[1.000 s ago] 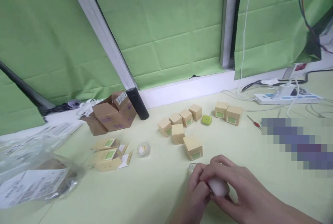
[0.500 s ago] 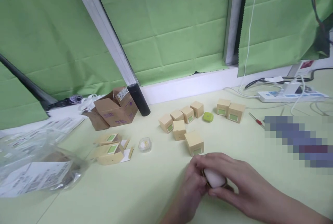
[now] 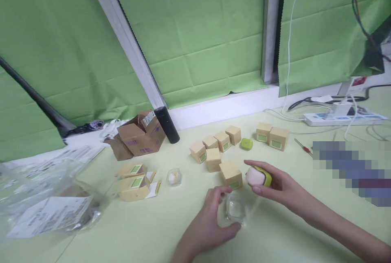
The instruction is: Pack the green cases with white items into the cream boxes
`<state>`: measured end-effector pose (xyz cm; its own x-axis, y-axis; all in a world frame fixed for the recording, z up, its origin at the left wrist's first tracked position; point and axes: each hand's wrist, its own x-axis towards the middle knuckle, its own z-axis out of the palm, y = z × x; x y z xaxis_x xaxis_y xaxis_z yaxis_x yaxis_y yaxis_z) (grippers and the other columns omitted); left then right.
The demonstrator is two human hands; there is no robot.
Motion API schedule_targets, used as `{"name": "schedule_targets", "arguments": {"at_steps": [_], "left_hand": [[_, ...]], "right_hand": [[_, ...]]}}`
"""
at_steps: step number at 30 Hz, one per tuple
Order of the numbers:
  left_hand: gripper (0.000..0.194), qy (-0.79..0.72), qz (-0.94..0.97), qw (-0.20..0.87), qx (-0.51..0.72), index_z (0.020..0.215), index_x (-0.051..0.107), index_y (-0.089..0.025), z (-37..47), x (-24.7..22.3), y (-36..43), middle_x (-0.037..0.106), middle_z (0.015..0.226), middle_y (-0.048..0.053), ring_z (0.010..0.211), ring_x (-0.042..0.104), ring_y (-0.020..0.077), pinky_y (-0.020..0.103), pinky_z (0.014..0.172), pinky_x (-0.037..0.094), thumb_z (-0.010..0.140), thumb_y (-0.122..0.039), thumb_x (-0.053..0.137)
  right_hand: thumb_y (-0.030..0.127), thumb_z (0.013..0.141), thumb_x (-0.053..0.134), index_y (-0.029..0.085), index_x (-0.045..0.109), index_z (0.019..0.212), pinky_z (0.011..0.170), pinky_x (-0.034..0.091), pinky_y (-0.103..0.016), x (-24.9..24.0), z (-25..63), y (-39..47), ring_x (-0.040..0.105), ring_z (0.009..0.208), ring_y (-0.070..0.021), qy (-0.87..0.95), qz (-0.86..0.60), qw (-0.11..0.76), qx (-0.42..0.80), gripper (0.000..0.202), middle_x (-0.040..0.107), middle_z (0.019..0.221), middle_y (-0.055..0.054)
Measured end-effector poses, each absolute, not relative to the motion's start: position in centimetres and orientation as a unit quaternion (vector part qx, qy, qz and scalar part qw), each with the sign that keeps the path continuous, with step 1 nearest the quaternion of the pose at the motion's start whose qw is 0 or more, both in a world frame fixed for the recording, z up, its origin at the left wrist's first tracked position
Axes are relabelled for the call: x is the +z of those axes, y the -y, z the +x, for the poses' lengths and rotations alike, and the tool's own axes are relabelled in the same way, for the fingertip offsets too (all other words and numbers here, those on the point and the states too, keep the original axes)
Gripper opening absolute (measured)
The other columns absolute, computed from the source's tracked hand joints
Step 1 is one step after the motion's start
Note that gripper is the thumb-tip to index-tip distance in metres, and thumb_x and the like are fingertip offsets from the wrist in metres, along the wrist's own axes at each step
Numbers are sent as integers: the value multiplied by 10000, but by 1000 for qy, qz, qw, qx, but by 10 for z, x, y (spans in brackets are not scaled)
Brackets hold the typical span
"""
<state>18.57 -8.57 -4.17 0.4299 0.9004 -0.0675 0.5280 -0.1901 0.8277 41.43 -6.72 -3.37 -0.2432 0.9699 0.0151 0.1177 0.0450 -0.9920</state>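
Left hand (image 3: 210,223) and right hand (image 3: 282,185), both grasping; well left, clear bag (image 3: 69,189), its printed label (image 3: 50,216) too blurred to read; left and beyond, carton (image 3: 145,140) with illegible purple print; just beyond left fingertips, green-labelled box (image 3: 231,173); between left thumb and fingers, clear container (image 3: 236,207); between right thumb and fingers, white-and-green object (image 3: 258,176), partly hidden.

Your right hand (image 3: 277,181) grips a smooth, rounded white object with a yellow-green casing (image 3: 255,176), its white side facing left. Nearer you, apart from it, a transparent square plastic box with rounded corners (image 3: 236,209) sits between your left hand's (image 3: 209,219) thumb and fingers.
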Motion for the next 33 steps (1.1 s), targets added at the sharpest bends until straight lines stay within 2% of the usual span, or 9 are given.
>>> {"name": "schedule_targets", "arguments": {"at_steps": [3,6,9,14,17,19,26,30,33], "left_hand": [[551,-519,707,424,225,1128,455,-215,198,-61,89,483,1130,57,1073,446,214,350,934,354,628,-216,686],[610,-554,710,360,242,995,497,-177,216,-79,91,517,1014,57,958,471,244,359,824,383,489,-341,798],[709,-565,729,301,243,1010,505,-160,228,-90,91,546,947,67,875,475,266,375,752,357,427,-432,804],[468,-560,770,240,188,960,550,-173,228,-94,91,575,906,98,814,473,279,397,716,281,597,-446,664],[290,-554,784,225,168,952,565,-201,225,-93,91,567,931,96,811,474,268,396,705,250,712,-363,549],[259,-554,789,218,155,954,574,-207,225,-93,91,558,941,97,814,470,267,396,700,240,732,-325,513],[410,-552,785,228,166,994,572,-185,228,-94,94,533,932,100,827,449,278,423,743,268,673,-440,582],[679,-528,748,354,190,1108,507,-200,212,-80,98,542,962,68,887,459,273,411,805,333,509,-423,738],[874,-536,707,416,199,1281,361,-245,167,-54,93,562,1035,52,1000,473,271,403,883,362,517,-394,757]], "right_hand": [[393,712,679,259,441,1114,706,493,-310,-42,411,69,586,818,-196,653,-449,385,473,485,590,921,-6],[296,727,653,265,496,1045,722,473,-279,-47,403,78,580,855,-189,718,-463,350,383,357,588,957,-1],[232,740,612,303,531,1046,707,464,-260,-48,392,87,591,836,-170,769,-459,305,323,324,581,954,19],[251,775,577,307,503,1061,658,476,-272,-59,379,93,600,786,-173,824,-439,262,243,300,559,941,-1],[252,817,532,303,481,1121,641,487,-291,-67,375,94,587,758,-180,851,-421,247,194,313,533,913,-23],[266,849,491,297,491,1120,626,495,-307,-68,374,95,581,747,-188,863,-417,227,172,273,515,890,-32],[306,885,441,284,486,1120,641,515,-334,-62,375,94,591,802,-210,876,-410,183,176,240,502,928,-52],[362,843,508,259,510,1081,626,526,-382,-63,377,92,597,824,-253,885,-409,153,163,260,521,973,-79],[305,832,504,227,540,1003,611,529,-399,-60,376,92,603,820,-271,887,-412,144,149,191,542,956,-95]]}}
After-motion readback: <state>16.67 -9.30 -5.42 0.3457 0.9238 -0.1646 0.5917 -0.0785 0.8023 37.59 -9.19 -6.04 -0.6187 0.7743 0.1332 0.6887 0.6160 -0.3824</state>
